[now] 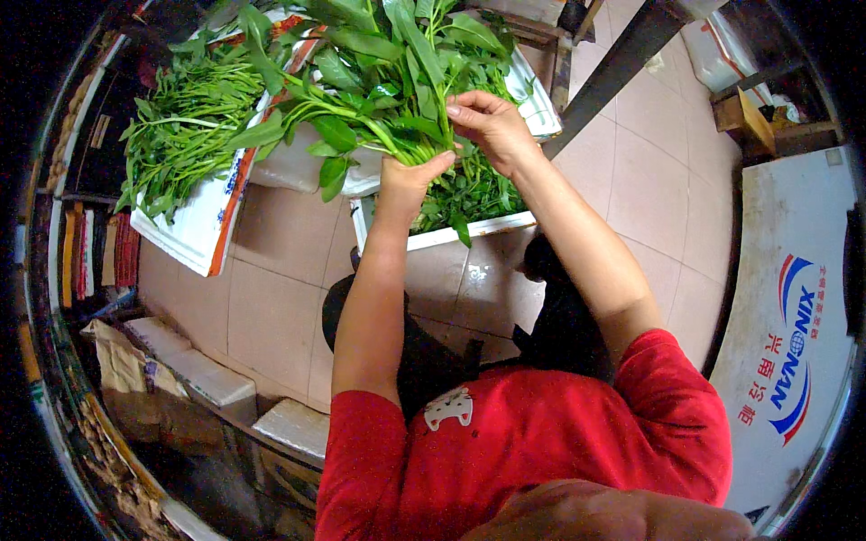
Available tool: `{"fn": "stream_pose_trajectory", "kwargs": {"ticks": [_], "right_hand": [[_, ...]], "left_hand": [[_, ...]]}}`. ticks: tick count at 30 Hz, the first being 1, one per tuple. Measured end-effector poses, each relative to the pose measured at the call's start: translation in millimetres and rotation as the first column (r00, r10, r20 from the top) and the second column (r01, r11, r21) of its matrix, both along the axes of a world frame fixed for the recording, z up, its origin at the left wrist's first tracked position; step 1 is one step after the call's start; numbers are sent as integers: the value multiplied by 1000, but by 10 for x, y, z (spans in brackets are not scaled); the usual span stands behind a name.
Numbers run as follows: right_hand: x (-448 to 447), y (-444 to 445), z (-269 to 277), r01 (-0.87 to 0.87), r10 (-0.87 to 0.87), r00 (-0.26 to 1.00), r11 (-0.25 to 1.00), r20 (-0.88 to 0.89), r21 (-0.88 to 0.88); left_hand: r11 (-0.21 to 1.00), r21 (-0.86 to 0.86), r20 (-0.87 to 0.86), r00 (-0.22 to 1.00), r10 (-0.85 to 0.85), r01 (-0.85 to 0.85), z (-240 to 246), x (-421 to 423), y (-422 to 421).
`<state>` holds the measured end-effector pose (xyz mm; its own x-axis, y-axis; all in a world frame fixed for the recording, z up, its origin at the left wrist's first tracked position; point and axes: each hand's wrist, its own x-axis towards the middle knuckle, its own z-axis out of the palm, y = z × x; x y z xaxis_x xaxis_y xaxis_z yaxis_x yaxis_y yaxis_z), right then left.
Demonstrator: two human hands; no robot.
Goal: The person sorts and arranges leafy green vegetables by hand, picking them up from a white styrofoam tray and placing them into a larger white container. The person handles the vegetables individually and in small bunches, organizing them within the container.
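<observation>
My left hand [414, 177] is closed around the lower stems of a bunch of leafy greens, which look like water spinach [365, 111]. Its leaves fan out up and to the left. At the bunch's right edge, my right hand [494, 128] has its thumb and forefinger together on a stem; the other fingers curl beneath, partly hidden. Below both hands is a white foam box [440, 238] with loose greens [484, 196] inside.
On the left, a heap of long-stemmed greens [196, 125] lies on a white foam box [183, 237] with an orange edge. A dark slanting post [622, 71] rises at right. Beyond it stands a white Xingnan-type freezer cabinet [778, 223]. Foam blocks [216, 375] line the lower left.
</observation>
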<state>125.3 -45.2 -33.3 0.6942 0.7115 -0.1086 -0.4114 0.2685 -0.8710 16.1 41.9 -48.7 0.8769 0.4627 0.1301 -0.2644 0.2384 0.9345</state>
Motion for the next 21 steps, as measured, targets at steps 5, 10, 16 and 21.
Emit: {"fn": "stream_pose_trajectory", "kwargs": {"ticks": [5,10,16,21], "right_hand": [[-3,-36,35,-51,51,997,999,-53,-9],[-18,-36,44,-53,53,997,999,-62,0],[23,-116,62,-121,124,992,989,21,-86],[-43,-37,198,-166,227,964,921,140,-352]], "left_hand": [[996,-91,47,999,-11,16,19,4,-17],[982,-180,67,997,-38,50,-25,11,-8],[998,-55,31,1000,8,-6,-104,68,-24],[992,-124,-151,988,19,-38,-73,39,-4]]}}
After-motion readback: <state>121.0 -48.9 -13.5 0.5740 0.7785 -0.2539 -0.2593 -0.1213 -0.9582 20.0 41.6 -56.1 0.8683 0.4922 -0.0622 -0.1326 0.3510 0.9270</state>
